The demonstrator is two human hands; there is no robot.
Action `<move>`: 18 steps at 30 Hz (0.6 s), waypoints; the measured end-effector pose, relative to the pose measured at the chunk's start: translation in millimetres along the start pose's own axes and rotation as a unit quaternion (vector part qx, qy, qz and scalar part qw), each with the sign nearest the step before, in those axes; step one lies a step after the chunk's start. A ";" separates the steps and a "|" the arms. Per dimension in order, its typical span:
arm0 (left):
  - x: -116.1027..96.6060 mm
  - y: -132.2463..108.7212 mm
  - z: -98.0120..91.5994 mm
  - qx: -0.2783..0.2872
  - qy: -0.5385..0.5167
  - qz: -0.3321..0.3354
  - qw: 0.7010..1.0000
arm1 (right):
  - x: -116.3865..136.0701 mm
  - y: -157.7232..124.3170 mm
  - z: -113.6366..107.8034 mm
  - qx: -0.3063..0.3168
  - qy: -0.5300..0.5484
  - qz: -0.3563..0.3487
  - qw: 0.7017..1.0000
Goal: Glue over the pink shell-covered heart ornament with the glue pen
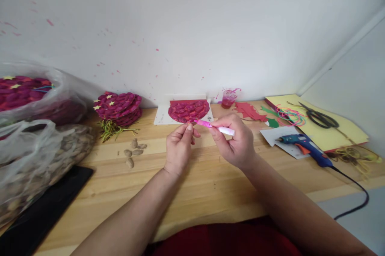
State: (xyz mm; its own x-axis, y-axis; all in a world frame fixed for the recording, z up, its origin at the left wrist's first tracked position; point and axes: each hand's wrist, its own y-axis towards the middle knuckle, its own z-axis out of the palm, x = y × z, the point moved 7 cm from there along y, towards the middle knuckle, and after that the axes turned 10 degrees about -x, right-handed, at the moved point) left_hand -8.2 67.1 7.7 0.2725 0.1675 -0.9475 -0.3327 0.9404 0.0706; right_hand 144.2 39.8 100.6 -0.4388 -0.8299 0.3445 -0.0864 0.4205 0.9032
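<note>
My right hand (233, 140) grips a white-handled paintbrush (225, 130) whose front part is covered in bright pink paint. Its tip points left and meets a small peanut (191, 120), partly magenta, pinched between the thumb and finger of my left hand (179, 144). My fingers hide most of that peanut. Just behind both hands, a half-round piece of magenta-painted peanuts (189, 111) lies on red paper over a white sheet (161, 116). A clear cup of pink paint (228, 99) stands to the right of it, against the wall.
At left are a stack of painted peanut pieces (120, 105) with yellow stars, several loose peanuts (135, 152), and plastic bags of painted pieces (27, 91) and plain peanuts (60, 156). At right lie red paper cutouts (249, 111), a glue gun (309, 148), scissors (320, 117) and coloured cords (290, 115).
</note>
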 end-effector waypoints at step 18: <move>2.4 1.0 0.0 0.011 -0.013 -0.009 1.000 | -4.8 0.3 -3.4 -0.015 0.003 0.015 1.000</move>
State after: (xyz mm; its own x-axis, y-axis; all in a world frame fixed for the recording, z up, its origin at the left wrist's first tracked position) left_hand -7.9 68.5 5.5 0.3018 0.1580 -0.9402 -0.3081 0.9494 0.0606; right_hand 149.4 42.7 100.1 -0.4362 -0.8188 0.3733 -0.0469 0.4350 0.8992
